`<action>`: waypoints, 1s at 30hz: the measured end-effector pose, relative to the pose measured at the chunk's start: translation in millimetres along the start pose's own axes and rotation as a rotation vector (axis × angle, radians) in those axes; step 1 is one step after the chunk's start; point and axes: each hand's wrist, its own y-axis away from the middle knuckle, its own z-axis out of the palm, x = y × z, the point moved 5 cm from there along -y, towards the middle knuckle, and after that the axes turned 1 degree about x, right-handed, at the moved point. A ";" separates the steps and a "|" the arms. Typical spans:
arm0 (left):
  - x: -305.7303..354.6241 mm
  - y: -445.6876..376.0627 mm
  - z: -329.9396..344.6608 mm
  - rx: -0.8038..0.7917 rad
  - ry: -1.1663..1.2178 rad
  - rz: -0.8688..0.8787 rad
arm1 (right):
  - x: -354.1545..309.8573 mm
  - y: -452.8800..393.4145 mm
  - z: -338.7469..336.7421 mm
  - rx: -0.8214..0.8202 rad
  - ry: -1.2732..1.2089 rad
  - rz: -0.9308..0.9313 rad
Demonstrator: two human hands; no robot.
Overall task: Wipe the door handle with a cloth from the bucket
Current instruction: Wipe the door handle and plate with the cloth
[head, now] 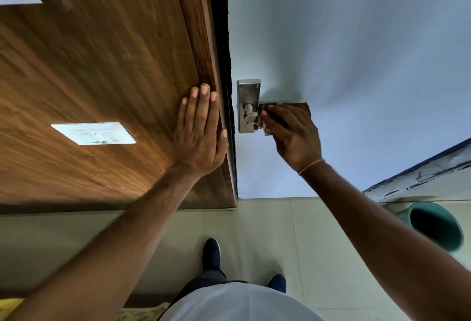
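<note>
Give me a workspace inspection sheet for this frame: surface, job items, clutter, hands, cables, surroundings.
Surface: pale door, shut against the wooden frame.
Job's things: metal door handle on its plate; brown cloth pressed on the lever; green bucket on the floor at right.
Clutter: nothing seen.
Grippers: right hand grips the cloth; left hand flat on the frame, empty.
Cables: nothing seen.
Surroundings: white switch plate on the wood panel; tiled floor.

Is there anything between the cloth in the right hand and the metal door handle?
Nothing visible: the right hand already presses the brown cloth against the silver metal door handle. The left hand lies flat on the wooden frame, apart from it.
</note>
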 end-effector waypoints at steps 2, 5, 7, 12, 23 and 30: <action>3.2 2.7 1.6 0.003 0.003 -0.016 | -16.0 -2.8 6.1 0.022 -0.009 0.034; 4.0 2.1 5.0 0.020 -0.013 -0.017 | -43.6 -11.2 18.3 0.000 -0.053 0.046; 2.7 1.5 5.5 0.033 -0.016 -0.016 | -40.7 -13.8 18.6 -0.026 -0.063 0.018; 1.9 0.2 4.8 0.052 -0.021 -0.013 | 10.0 8.3 -14.6 0.014 -0.023 0.083; 3.4 0.9 5.5 0.071 -0.027 -0.027 | -15.2 -3.0 5.0 -0.027 -0.034 0.011; 3.5 1.0 3.1 0.059 -0.024 -0.023 | -17.1 -3.2 4.4 0.008 0.023 0.033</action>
